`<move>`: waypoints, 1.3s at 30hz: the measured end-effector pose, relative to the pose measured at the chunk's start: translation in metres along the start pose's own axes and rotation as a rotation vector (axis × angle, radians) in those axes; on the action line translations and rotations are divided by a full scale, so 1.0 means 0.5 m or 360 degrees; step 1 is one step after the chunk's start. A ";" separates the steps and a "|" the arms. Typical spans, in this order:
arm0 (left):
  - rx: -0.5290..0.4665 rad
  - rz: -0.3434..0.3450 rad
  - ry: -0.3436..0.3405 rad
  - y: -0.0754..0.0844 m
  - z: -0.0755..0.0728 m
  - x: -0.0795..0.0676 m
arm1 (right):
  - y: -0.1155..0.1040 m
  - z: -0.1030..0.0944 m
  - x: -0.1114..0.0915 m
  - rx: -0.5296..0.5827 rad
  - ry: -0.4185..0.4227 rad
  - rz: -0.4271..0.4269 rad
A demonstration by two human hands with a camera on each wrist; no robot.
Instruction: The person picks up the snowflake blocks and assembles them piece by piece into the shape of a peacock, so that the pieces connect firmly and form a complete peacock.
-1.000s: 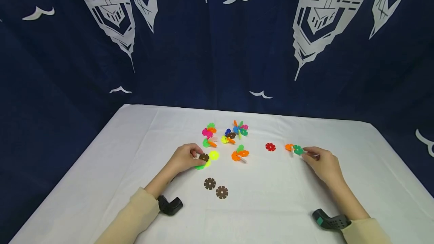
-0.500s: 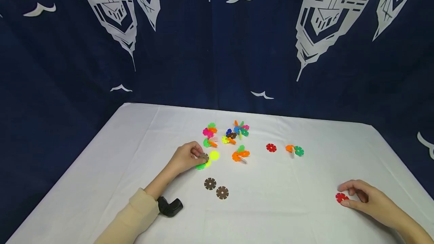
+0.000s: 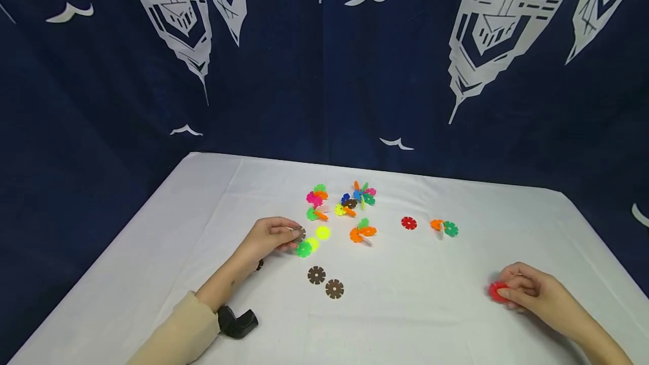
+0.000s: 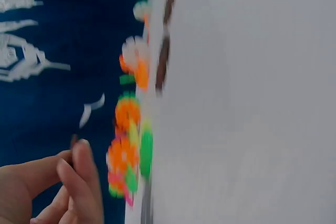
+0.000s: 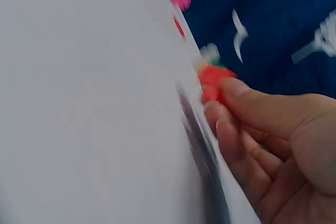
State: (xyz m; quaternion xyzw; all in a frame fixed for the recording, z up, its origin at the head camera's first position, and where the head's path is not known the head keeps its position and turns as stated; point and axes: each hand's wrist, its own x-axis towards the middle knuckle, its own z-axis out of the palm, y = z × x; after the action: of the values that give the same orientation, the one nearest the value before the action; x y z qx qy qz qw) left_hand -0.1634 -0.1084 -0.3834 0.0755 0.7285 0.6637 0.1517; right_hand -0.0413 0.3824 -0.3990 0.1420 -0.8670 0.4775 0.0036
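In the head view my left hand [image 3: 266, 238] pinches a brown notched disc [image 3: 300, 234] between thumb and fingers, raised over the left part of the table. Just beside it lie a green disc [image 3: 303, 249] and two yellow discs [image 3: 323, 232]. The left wrist view shows only a thin edge of the held brown disc [image 4: 74, 141]. At the right side, my right hand [image 3: 539, 297] holds a red notched disc [image 3: 497, 290] by thumb and fingertips. That red disc [image 5: 215, 80] appears blurred in the right wrist view.
Two brown discs [image 3: 316, 275] lie near the table's middle, and another [image 3: 260, 265] is partly hidden by my left wrist. Joined colourful clusters [image 3: 363, 232] stand behind. A loose red disc [image 3: 408, 223] lies left of an orange-green cluster [image 3: 450, 228]. A dark curtain hangs beyond the table.
My right hand has left the orange-green cluster, moved toward the near right and now holds a red disc. My left hand has drawn slightly left with the brown disc, uncovering the green one.
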 end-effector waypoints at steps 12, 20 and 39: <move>-0.0575 -0.0297 -0.0492 -0.011 0.159 -0.083 | -0.176 0.281 0.107 0.0657 0.0123 -0.0188; -0.0642 -0.0337 -0.0448 -0.031 0.173 -0.091 | -0.190 0.362 0.106 0.0760 0.0143 -0.0261; -0.0785 -0.0375 -0.0281 -0.038 0.195 -0.102 | -0.191 0.423 0.108 0.0332 0.0488 -0.0686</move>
State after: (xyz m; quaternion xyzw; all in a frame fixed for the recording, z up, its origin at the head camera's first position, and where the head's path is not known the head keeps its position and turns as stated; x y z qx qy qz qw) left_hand -0.0824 -0.0341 -0.4032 0.0086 0.5329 0.7895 0.3044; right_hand -0.0417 0.1457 -0.4272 0.2488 -0.7525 0.5682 0.2214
